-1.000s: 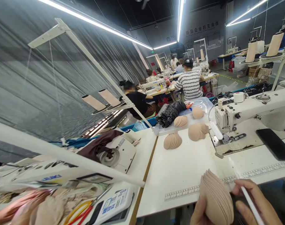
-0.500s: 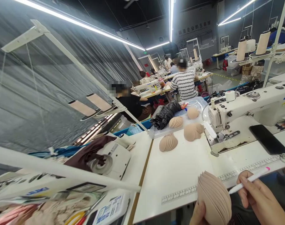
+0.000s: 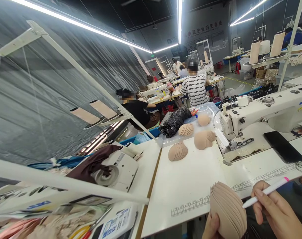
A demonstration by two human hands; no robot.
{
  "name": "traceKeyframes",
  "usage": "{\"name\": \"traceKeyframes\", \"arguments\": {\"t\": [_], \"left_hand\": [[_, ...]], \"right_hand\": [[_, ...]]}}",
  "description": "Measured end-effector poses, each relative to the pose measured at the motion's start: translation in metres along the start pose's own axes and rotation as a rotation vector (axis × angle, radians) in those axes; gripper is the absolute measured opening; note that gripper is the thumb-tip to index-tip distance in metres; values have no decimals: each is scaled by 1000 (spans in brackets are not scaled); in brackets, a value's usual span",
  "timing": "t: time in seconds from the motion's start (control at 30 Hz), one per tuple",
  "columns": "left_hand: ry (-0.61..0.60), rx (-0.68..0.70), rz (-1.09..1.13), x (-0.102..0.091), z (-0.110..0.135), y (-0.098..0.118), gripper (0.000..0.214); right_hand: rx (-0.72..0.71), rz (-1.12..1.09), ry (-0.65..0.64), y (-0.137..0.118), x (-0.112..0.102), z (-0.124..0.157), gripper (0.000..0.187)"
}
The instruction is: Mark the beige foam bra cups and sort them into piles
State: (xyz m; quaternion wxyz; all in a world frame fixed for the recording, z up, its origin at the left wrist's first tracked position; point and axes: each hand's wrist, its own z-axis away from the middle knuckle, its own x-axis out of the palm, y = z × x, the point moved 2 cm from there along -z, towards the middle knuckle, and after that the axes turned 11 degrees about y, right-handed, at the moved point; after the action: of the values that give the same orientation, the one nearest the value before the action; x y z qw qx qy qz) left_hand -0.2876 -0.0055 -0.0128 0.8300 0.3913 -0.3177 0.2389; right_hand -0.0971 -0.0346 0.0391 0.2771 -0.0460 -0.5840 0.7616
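A fanned stack of beige fabric cups (image 3: 227, 209) is gripped by my left hand (image 3: 211, 225) at the table's front edge, thumb on its near side. In my right hand (image 3: 270, 202) a white marker pen (image 3: 266, 192) with a pink end is pinched between thumb and fingers. The pen's tip points left and lies at the stack's right edge; whether it touches I cannot tell. Farther up the white table (image 3: 198, 179) lie more beige cup stacks (image 3: 178, 151), (image 3: 204, 139), some of them on a clear plastic tray.
A sewing machine (image 3: 265, 106) stands on the right, with a black phone (image 3: 283, 146) before it. A ruler strip (image 3: 190, 206) runs along the table front. A black plastic bag (image 3: 175, 121) lies at the back. Left are another machine (image 3: 113, 172) and a white pole (image 3: 66, 184). Co-workers sit farther off.
The pen and my right hand have shifted very slightly, with the pen a little more tilted. My left hand keeps hold of the stack. The view has moved slightly.
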Motion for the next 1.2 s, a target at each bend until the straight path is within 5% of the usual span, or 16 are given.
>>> {"name": "traceKeyframes", "arguments": {"t": [0.17, 0.53, 0.7, 0.97, 1.2], "left_hand": [[19, -25, 24, -1, 3, -3, 85], [32, -41, 174, -9, -1, -6, 69], [39, -53, 125, -2, 2, -5, 80], [-31, -62, 137, 6, 6, 2, 69], [-48, -74, 137, 8, 6, 0, 80]], "right_hand": [[112, -86, 31, -19, 12, 10, 56], [81, -47, -8, -22, 13, 12, 56], [-41, 72, 17, -28, 16, 13, 58], [-32, 60, -26, -23, 14, 13, 51], [-22, 104, -56, -25, 16, 16, 55]]}}
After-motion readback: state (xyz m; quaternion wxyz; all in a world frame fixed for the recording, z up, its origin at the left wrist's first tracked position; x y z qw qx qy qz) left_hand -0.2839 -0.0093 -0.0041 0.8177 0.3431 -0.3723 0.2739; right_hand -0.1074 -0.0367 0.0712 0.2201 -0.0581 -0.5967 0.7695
